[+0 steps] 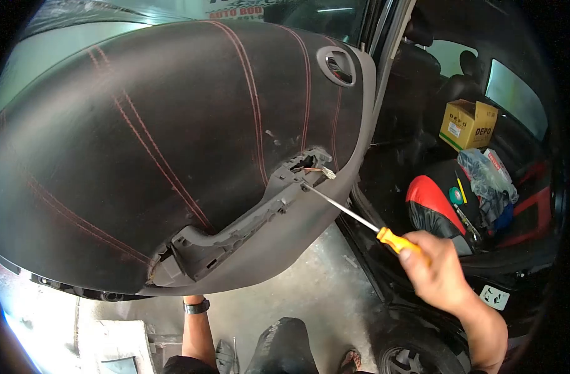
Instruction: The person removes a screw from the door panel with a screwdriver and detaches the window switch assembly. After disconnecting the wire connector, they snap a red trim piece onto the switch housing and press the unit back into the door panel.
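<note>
My right hand [434, 269] is closed around the yellow handle of a screwdriver [394, 242]. Its metal shaft slants up to the left, and the tip meets the grey armrest frame [254, 215] on the car door panel [191, 112]. Just above the tip, a white connector [328, 173] on thin wires sticks out of an opening in the frame. My left forearm, with a dark watch [196, 306] at the wrist, reaches up under the door's lower edge. The door hides the fingers of that hand.
On the car seat are a DEPO cardboard box [464, 128], a plastic bag [484, 174], a green tape roll [455, 195] and a red-and-black cover [433, 202]. The door sill [366, 255] and a wheel [410, 361] lie at lower right. A chrome door handle [340, 67] sits at the panel's upper right.
</note>
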The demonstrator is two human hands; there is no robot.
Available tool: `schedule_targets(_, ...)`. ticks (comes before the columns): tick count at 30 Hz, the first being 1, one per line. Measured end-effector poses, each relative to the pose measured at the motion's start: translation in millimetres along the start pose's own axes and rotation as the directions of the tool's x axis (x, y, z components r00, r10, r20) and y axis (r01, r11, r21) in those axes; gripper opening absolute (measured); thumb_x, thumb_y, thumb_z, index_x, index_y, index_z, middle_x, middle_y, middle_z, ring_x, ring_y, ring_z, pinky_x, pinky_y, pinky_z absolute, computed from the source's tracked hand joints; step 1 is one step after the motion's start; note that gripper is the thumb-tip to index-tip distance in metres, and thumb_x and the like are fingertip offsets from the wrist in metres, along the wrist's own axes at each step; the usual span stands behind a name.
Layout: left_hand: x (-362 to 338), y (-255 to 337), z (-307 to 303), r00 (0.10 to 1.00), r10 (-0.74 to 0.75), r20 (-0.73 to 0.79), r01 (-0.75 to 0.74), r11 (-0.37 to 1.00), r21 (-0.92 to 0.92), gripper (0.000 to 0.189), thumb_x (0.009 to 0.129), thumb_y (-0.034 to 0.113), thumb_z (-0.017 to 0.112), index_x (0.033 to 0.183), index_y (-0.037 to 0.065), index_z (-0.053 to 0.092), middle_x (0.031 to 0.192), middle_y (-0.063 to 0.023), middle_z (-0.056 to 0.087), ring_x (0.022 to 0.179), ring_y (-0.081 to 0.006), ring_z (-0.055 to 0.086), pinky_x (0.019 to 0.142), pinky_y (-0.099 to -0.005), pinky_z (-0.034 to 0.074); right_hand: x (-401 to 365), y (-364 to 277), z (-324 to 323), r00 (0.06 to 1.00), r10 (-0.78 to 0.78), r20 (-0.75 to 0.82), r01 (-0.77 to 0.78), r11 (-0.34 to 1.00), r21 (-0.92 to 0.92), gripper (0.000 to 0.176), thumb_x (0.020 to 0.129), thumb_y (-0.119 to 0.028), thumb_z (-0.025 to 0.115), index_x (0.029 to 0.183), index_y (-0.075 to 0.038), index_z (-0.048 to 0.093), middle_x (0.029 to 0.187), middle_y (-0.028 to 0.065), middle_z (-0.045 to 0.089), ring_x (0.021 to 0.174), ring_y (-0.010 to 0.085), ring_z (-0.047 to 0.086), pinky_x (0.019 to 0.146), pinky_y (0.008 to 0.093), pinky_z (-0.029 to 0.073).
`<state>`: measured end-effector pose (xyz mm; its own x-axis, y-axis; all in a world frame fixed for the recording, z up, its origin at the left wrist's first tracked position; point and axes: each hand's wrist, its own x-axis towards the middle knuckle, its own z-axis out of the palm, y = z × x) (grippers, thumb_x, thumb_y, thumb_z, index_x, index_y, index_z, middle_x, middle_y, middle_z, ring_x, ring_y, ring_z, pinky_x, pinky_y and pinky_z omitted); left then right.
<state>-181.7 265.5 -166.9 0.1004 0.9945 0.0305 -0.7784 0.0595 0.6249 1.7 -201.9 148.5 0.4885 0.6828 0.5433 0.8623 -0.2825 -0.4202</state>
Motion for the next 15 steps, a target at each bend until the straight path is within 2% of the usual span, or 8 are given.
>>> schedule_targets(1, 1, -1, 1, 1.0, -0.002, 0.002, 0.002, 1.0, 0.003, 0.065, 0.103, 0.056, 0.043, 0.145, 0.006, 0.046, 0.144, -0.011, 0.052, 0.132, -0.0274, 0.049, 0.116, -0.0443, 0.035, 6, -20, -22, 0.75, 0.56, 0.353, -0.661, 0.658, 0.361, 0.028, 0.101, -0.023, 0.059, 0.105, 0.005, 0.063, 0.063, 0.0047, 0.057, 0.05, 0.0105, 0.055, 0.044, 0.0264, 0.043)
schedule_targets(2, 1, -2, 1, 1.0, -0.005, 0.0, 0.005, 1.0, 0.003, 0.065, 0.103, 0.056, 0.043, 0.145, 0.006, 0.046, 0.144, -0.011, 0.052, 0.132, -0.0274, 0.049, 0.116, -0.0443, 0.035, 6, -11, -22, 0.713, 0.581, 0.394, -0.701, 0.56, 0.442, 0.026, 0.098, -0.019, 0.064, 0.108, 0.006, 0.06, 0.069, 0.0045, 0.06, 0.046, 0.0092, 0.053, 0.042, 0.026, 0.042)
schedule_targets(4, 2, -6, 2, 1.0, -0.014, -0.004, 0.014, 1.0, 0.001, 0.065, 0.103, 0.056, 0.043, 0.145, 0.006, 0.046, 0.145, -0.011, 0.052, 0.132, -0.0274, 0.049, 0.116, -0.0443, 0.035, 5, -28, -17, 0.818, 0.534, 0.215, -0.574, 0.73, 0.371, 0.031, 0.092, -0.014, 0.072, 0.111, 0.006, 0.058, 0.074, 0.0062, 0.058, 0.05, 0.0138, 0.056, 0.044, 0.0293, 0.044)
schedule_targets(6, 1, -10, 3, 1.0, -0.02, -0.005, 0.02, 1.0, -0.01, 0.065, 0.103, 0.055, 0.043, 0.145, 0.006, 0.046, 0.145, -0.011, 0.052, 0.132, -0.0274, 0.049, 0.116, -0.0443, 0.035, -2, -9, -15, 0.999, 0.003, 0.045, 0.008, 0.97, -0.241, 0.038, 0.088, -0.014, 0.075, 0.115, 0.005, 0.056, 0.076, 0.0076, 0.055, 0.054, 0.0187, 0.057, 0.046, 0.0323, 0.045)
schedule_targets(10, 1, -17, 1, 0.999, -0.035, -0.002, 0.035, 0.999, -0.03, 0.065, 0.103, 0.055, 0.043, 0.145, 0.006, 0.046, 0.145, -0.0111, 0.052, 0.132, -0.0273, 0.048, 0.116, -0.0443, 0.035, -7, -15, -4, 0.91, -0.356, 0.211, 0.351, 0.39, -0.851, 0.041, 0.088, -0.017, 0.074, 0.117, 0.006, 0.058, 0.072, 0.0109, 0.052, 0.061, 0.0231, 0.059, 0.052, 0.0372, 0.047)
schedule_targets(13, 0, -22, 3, 0.999, -0.046, 0.002, 0.046, 0.998, -0.044, 0.064, 0.103, 0.055, 0.043, 0.145, 0.007, 0.046, 0.145, -0.0111, 0.052, 0.132, -0.0273, 0.048, 0.116, -0.0443, 0.035, -4, -14, 6, 0.999, -0.053, 0.009, 0.054, 0.974, -0.22, 0.038, 0.094, -0.021, 0.069, 0.115, 0.008, 0.058, 0.066, 0.0087, 0.054, 0.053, 0.0166, 0.057, 0.048, 0.0321, 0.046)
schedule_targets(14, 0, -23, 5, 0.999, -0.052, 0.006, 0.053, 0.998, -0.047, 0.064, 0.103, 0.055, 0.043, 0.145, 0.007, 0.046, 0.145, -0.0111, 0.052, 0.132, -0.0273, 0.048, 0.116, -0.0443, 0.035, 5, -39, -12, 0.796, 0.556, 0.24, -0.599, 0.782, 0.175, 0.035, 0.097, -0.023, 0.065, 0.112, 0.008, 0.058, 0.062, 0.005, 0.055, 0.045, 0.0111, 0.054, 0.042, 0.0259, 0.043)
schedule_targets(15, 0, -25, 4, 0.998, -0.056, 0.009, 0.056, 0.997, -0.051, 0.064, 0.103, 0.055, 0.043, 0.145, 0.007, 0.046, 0.145, -0.0111, 0.052, 0.132, -0.0273, 0.048, 0.116, -0.0443, 0.035, 7, -36, -11, 0.77, 0.586, 0.252, -0.638, 0.708, 0.304, 0.035, 0.096, -0.022, 0.066, 0.111, 0.008, 0.058, 0.064, 0.0039, 0.055, 0.041, 0.0104, 0.052, 0.04, 0.0242, 0.042)
